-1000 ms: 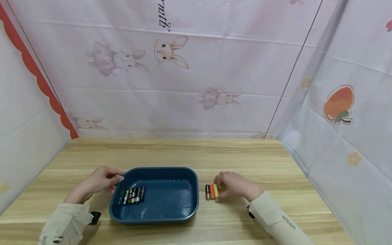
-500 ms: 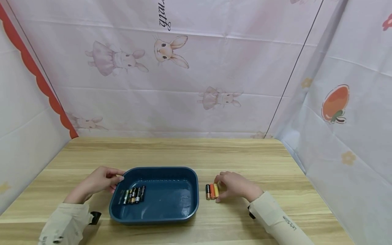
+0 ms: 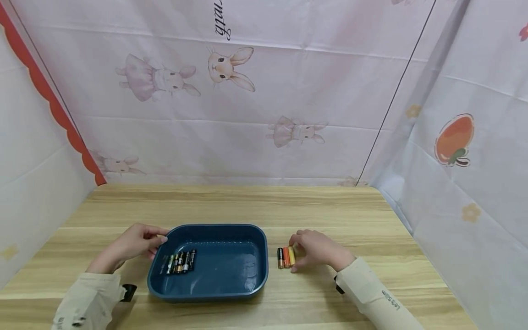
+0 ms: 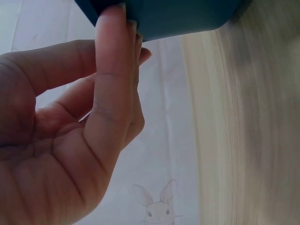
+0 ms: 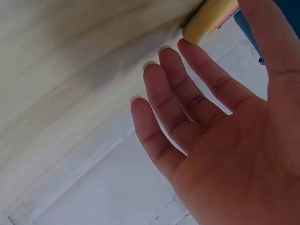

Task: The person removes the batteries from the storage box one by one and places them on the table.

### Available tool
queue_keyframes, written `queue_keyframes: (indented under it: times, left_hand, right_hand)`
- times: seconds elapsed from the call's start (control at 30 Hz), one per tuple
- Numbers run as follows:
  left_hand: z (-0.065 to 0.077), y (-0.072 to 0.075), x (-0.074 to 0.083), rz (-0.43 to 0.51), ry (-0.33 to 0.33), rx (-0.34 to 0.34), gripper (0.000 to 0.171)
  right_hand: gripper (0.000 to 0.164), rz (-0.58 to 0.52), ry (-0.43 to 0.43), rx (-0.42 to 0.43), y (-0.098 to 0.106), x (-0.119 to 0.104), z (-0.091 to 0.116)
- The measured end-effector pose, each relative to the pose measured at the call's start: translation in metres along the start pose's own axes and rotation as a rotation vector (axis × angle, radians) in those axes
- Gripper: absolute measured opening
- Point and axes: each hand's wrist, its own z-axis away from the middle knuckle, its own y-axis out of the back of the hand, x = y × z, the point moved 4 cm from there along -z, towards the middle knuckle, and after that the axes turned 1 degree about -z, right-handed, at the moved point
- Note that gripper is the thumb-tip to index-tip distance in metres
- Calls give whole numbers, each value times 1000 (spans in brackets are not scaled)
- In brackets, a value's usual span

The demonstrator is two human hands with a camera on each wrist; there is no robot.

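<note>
A dark blue plastic basin [image 3: 222, 295] stands left of centre on the table. My left hand [image 3: 134, 243] holds its left rim, thumb on the rim and fingers against the outer wall [image 4: 183, 18]. Several batteries [image 3: 181, 262] lie side by side inside at the left. Right of the basin, a black battery [image 3: 280, 258], an orange battery [image 3: 286, 257] and a yellow battery [image 3: 292, 256] form a row. My right hand [image 3: 319, 251] pinches the yellow battery by its ends between thumb and index finger; its other fingers [image 5: 159, 93] are spread loosely.
The light wooden table [image 3: 231, 201] is bounded at the back and sides by hanging cloth [image 3: 255, 151] printed with rabbits. Bare wood lies behind the basin and to the right of my right hand.
</note>
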Motion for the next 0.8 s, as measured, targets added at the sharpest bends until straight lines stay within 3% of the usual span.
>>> queue_keyframes:
  times: [0.2,0.43,0.8]
  left_hand:
    - [-1,1,0,-1,3,1,34]
    - [-3,3,0,-12,-4,-3,35]
    - [-7,6,-2,14,10,-15,35]
  right_hand:
    - [51,33,-2,3,9,-3,2]
    - [34,52,36,59,26,-11,0]
    - [27,67,104,137,43,-40,-21]
